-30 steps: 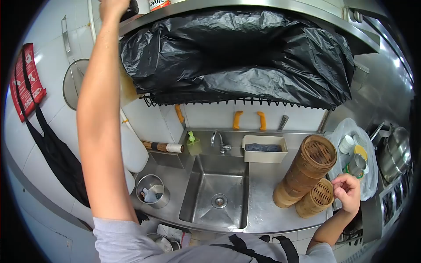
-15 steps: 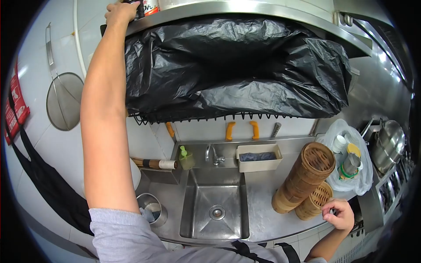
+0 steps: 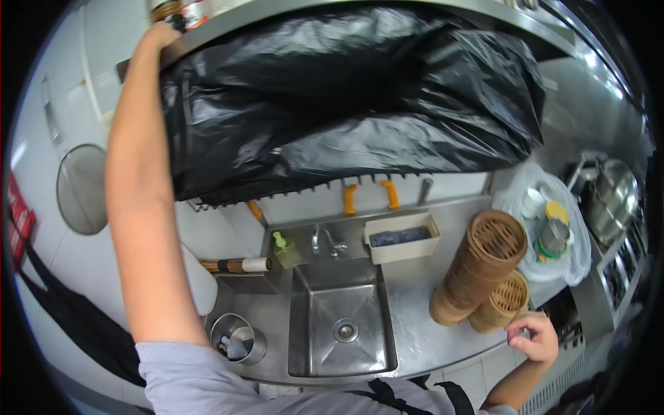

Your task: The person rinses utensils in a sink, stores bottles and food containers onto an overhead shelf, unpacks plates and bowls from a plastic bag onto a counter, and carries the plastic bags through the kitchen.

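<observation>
My left hand (image 3: 162, 34) reaches up to the left end of the steel shelf (image 3: 332, 10). Its fingers are hidden, so I cannot see whether they grip anything. Right beside it stand an amber jar with a dark part (image 3: 166, 11) and a red-and-white container (image 3: 194, 12). Down at the right, my right hand (image 3: 532, 337) hangs with its fingers curled in and nothing visible in them. Just beyond it, by the counter edge, are a short bamboo steamer (image 3: 503, 304) and a taller stack of bamboo steamers (image 3: 477, 266).
Black plastic sheeting (image 3: 353, 104) covers a rack below the shelf. Beneath are a steel sink (image 3: 339, 325), a tap (image 3: 325, 241), a green-topped soap bottle (image 3: 284, 250) and a beige bin (image 3: 402, 247). A steel pot (image 3: 256, 346) sits left; a plastic bag of containers (image 3: 577, 259) lies right.
The camera view has shifted, moving the shelf and rack up and left in the picture. My left hand remains at the shelf end, its fingers now hidden. My right hand has hardly moved.
</observation>
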Motion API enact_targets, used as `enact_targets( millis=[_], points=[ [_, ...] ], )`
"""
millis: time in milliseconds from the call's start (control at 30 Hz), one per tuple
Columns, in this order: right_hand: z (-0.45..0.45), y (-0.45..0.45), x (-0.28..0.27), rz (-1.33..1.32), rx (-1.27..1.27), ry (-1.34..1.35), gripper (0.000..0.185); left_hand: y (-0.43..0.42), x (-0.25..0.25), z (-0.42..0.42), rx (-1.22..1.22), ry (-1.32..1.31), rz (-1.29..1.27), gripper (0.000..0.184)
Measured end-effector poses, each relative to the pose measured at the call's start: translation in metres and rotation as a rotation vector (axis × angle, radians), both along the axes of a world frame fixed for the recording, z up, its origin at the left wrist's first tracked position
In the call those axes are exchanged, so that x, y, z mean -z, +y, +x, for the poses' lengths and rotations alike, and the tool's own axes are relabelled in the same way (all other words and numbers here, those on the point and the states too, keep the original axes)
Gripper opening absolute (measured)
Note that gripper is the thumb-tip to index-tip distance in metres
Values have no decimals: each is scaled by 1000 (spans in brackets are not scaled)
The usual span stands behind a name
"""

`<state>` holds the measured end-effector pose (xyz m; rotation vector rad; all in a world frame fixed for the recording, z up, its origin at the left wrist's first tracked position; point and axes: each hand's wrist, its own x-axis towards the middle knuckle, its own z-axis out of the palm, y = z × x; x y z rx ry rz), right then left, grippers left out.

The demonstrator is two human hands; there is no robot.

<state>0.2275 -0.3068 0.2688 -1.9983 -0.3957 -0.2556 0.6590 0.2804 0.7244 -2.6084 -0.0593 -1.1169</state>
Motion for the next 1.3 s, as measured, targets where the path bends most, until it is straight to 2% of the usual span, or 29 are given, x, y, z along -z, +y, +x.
enact_targets(
  millis=[67,133,167,200,267,300,367,400,433,467,500,533,567,600,633,700,767,800,867,933,967,1033,1067,1100,1167,1300],
  points=[
    [-7,-7,3,-64,17,5,25,45,-18,36,35,-56,72,52],
    [-18,-8,-4,2,49,128,21,86,-30,67,82,-211,-99,51],
    [-22,-14,-2,-69,47,60,22,87,-35,64,161,-328,-39,42],
    [-27,-18,-6,-75,33,69,22,64,-20,40,317,-530,91,33],
    [-38,-30,-7,-22,10,37,21,-9,34,-50,629,-1132,301,15],
    [-44,-38,-7,-13,13,25,21,-32,58,-83,797,-1082,403,19],
    [-52,-60,-1,16,67,22,22,-84,145,-152,1049,-831,98,31],
    [-52,-74,7,59,67,7,25,-100,204,-181,949,-645,-139,33],
    [-51,-89,15,98,60,-8,28,-108,258,-208,825,-450,-360,43],
    [-46,-104,25,293,111,20,31,-110,287,-235,1138,-287,76,25],
    [-39,-121,36,487,157,44,33,-174,338,-272,1394,-258,-110,24],
    [-27,-147,46,561,244,78,35,-190,377,-287,1613,140,-280,23],
    [-14,-177,58,635,329,115,37,-231,402,-313,1541,472,-425,24],
    [4,-205,73,571,505,128,40,-255,429,-328,1392,650,-442,19],
    [21,-234,90,497,677,137,44,-264,487,-323,1363,829,-729,22],
    [50,-286,126,-37,975,37,53,-346,524,-352,1047,797,-989,17],
    [69,-327,143,-119,979,54,59,-384,574,-367,1030,802,-1020,16],
    [78,-342,150,-125,979,66,61,-403,588,-376,1009,859,-1097,15],
    [98,-375,158,-138,956,77,63,-448,582,-387,992,873,-1087,14],
    [113,-396,170,-215,973,113,50,-478,580,-393,958,950,-1081,15],
    [119,-406,174,-203,965,114,50,-495,579,-391,947,946,-1071,15],
    [119,-414,173,-154,969,45,32,-528,573,-387,1021,925,-870,15],
    [111,-412,170,-61,934,-2,23,-542,568,-389,1006,940,-870,15],
    [97,-406,164,-57,921,14,23,-556,561,-390,1005,951,-891,15],
    [73,-391,155,-77,749,-67,23,-586,556,-388,986,948,-923,16],
    [27,-357,180,-28,506,12,25,-617,561,-393,1061,998,-864,20]
  ],
)
